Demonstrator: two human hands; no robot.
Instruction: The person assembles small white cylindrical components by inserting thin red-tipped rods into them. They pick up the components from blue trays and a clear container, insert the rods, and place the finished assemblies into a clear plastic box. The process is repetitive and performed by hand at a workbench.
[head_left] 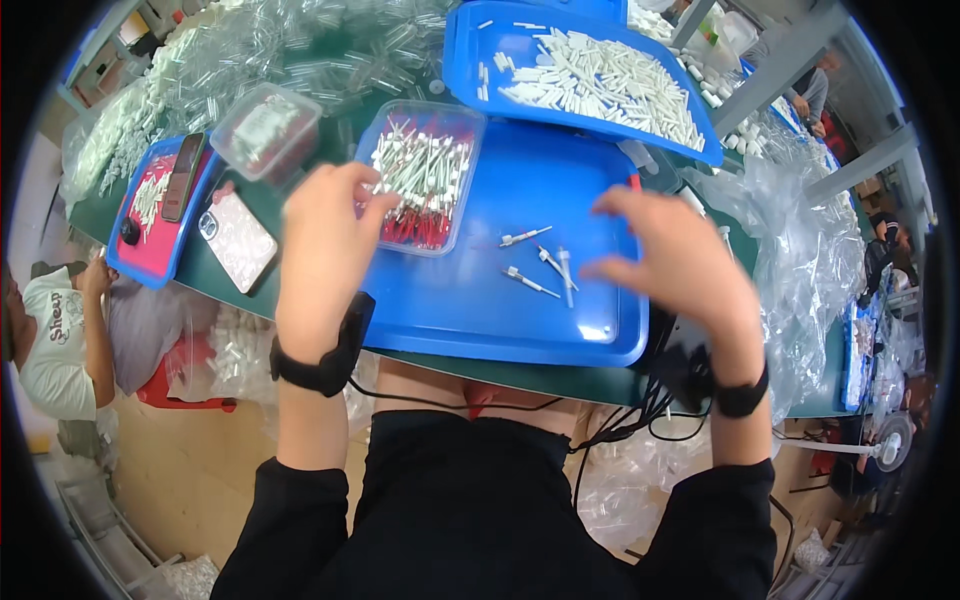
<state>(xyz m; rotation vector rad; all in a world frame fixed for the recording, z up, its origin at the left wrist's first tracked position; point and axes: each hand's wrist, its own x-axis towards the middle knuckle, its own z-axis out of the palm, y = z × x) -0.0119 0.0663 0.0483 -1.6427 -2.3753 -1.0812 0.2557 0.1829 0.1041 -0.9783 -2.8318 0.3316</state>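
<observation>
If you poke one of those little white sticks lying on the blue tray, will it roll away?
Probably a bit: the little white sticks look thin and round, so one may roll, though the blue tray has a raised rim. They seem light and stiff, lying straight near the right hand.

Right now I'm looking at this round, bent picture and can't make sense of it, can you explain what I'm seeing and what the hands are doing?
The picture comes from a wide fisheye camera on a person's head, looking down, so edges bend. The two bare hands are that person's own, each with a black wrist strap. The left hand reaches to a clear plastic tub of thin white sticks with red ends. The right hand hovers, blurred, over a blue tray where a few small white pieces lie loose; whether either hand holds anything cannot be told. Behind sits a second blue tray of white parts. A phone lies on the green table to the left.
</observation>
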